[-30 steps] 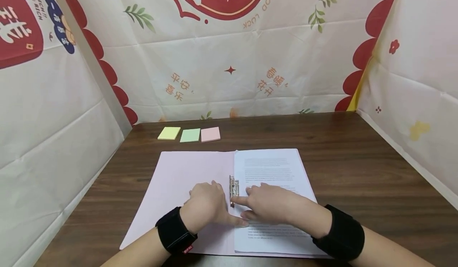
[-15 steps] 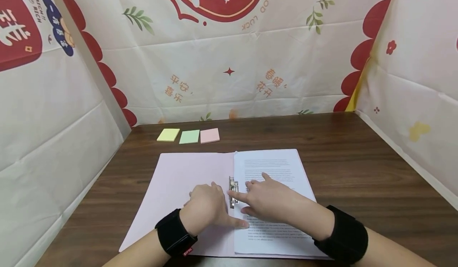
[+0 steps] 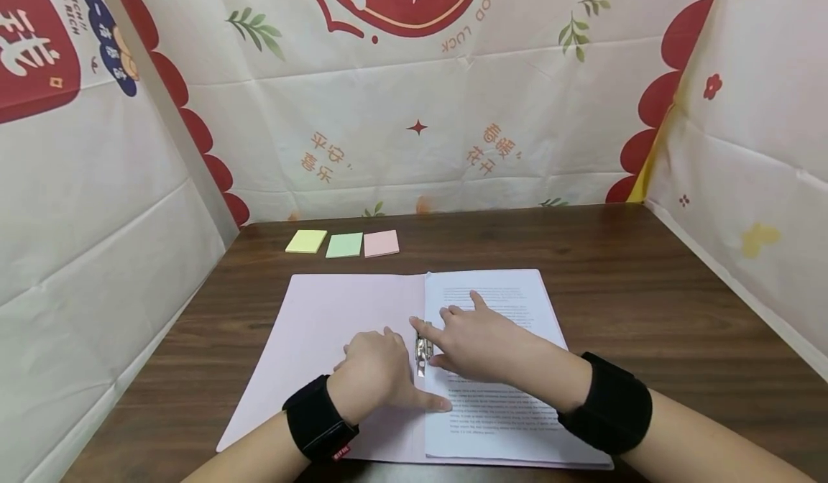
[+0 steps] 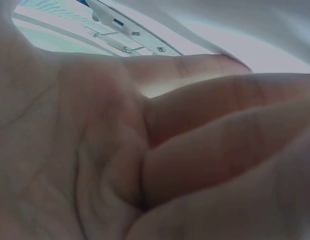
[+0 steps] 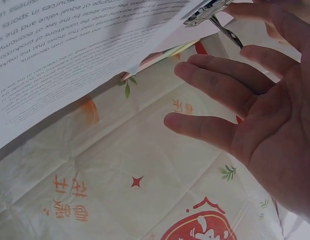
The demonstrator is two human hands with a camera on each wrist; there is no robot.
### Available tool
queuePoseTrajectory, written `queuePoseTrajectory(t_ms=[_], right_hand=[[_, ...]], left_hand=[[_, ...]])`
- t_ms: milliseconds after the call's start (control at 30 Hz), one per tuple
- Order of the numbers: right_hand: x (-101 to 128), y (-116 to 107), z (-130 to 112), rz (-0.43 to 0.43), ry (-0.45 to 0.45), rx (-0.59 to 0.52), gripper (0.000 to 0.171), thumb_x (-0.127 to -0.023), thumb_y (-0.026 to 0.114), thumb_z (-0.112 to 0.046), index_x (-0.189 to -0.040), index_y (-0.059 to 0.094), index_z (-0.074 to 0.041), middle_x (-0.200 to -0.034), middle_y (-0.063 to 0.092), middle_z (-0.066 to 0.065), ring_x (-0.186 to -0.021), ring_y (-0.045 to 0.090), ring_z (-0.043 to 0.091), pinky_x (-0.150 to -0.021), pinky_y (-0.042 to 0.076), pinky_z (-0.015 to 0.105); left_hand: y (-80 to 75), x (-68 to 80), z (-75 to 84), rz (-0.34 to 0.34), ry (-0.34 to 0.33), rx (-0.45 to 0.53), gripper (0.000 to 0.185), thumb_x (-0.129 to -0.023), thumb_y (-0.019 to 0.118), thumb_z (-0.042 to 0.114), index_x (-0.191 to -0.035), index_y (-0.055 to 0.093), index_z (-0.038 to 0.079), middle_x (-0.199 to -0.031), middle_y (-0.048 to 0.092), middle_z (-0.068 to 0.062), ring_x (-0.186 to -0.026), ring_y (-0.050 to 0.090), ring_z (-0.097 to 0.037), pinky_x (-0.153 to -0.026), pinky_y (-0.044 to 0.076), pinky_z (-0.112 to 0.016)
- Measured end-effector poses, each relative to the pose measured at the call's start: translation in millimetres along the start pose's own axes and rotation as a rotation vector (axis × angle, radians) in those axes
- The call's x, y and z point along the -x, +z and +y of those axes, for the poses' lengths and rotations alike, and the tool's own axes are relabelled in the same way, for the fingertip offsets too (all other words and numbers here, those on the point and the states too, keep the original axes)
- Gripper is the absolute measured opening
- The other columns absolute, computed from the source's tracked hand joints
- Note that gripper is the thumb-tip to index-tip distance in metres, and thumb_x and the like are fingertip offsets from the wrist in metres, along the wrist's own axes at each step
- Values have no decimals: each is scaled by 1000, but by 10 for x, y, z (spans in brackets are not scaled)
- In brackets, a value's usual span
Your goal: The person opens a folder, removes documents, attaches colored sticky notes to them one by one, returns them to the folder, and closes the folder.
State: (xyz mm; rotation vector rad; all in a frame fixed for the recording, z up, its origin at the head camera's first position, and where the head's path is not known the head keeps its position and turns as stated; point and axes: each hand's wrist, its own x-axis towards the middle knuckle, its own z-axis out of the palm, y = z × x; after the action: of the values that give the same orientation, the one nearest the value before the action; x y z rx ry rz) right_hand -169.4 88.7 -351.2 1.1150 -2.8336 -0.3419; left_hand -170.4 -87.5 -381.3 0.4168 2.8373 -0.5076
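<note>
Metal clip [image 3: 422,346] being worked — right hand [image 3: 475,339] spread, forefinger on it, left hand [image 3: 375,371] flat steadying the folder [image 3: 323,339] — next comes a firm press, I judge.

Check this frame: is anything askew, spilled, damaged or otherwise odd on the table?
Nothing stands out. The pink folder lies open and flat, its printed sheets squared up; both hands work at the metal clip. Three sticky-note pads sit in a neat row.
</note>
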Motion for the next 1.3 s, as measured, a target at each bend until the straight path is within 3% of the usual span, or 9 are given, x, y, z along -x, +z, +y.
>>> queuePoseTrajectory(t_ms=[367, 567, 833, 1100, 1300], right_hand=[[-98, -38, 57, -91, 71, -125, 64, -103, 67, -48, -160, 48, -24, -122, 76, 17, -123, 72, 31, -108, 49, 72], [-193, -23, 161, -153, 109, -196, 67, -104, 66, -48, -163, 44, -25, -140, 69, 21, -139, 62, 37, -114, 43, 73], [-349, 70, 298, -249, 139, -269, 73, -104, 58, -59, -166, 39, -24, -156, 56, 24, -151, 50, 40, -118, 40, 72], [-402, 155, 383, -364, 188, -355, 87, -91, 65, -73, -164, 43, -30, -146, 65, 21, -137, 64, 37, -114, 51, 61], [-387, 150, 394, -376, 199, -369, 88, -90, 66, -73, -164, 42, -32, -144, 67, 21, -134, 66, 35, -112, 52, 59]], left_hand=[[-25, 21, -6, 8, -9, 19, 142, -57, 48, 112, -153, 57, 7, -155, 62, -11, -124, 72, -37, -91, 64, -56], [-33, 17, -7, 7, -14, 41, 142, -57, 50, 111, -152, 58, 5, -154, 63, -11, -121, 73, -36, -92, 63, -56], [-37, 15, 5, 3, -30, 36, 145, -55, 51, 112, -150, 58, 3, -149, 66, -11, -110, 75, -33, -80, 65, -48], [-27, 19, 7, 7, -29, 25, 147, -54, 50, 113, -151, 57, 1, -148, 68, -10, -102, 77, -29, -75, 64, -43], [-27, 14, 13, 10, -24, 18, 147, -55, 49, 113, -151, 57, 1, -149, 66, -10, -102, 77, -29, -74, 64, -43]])
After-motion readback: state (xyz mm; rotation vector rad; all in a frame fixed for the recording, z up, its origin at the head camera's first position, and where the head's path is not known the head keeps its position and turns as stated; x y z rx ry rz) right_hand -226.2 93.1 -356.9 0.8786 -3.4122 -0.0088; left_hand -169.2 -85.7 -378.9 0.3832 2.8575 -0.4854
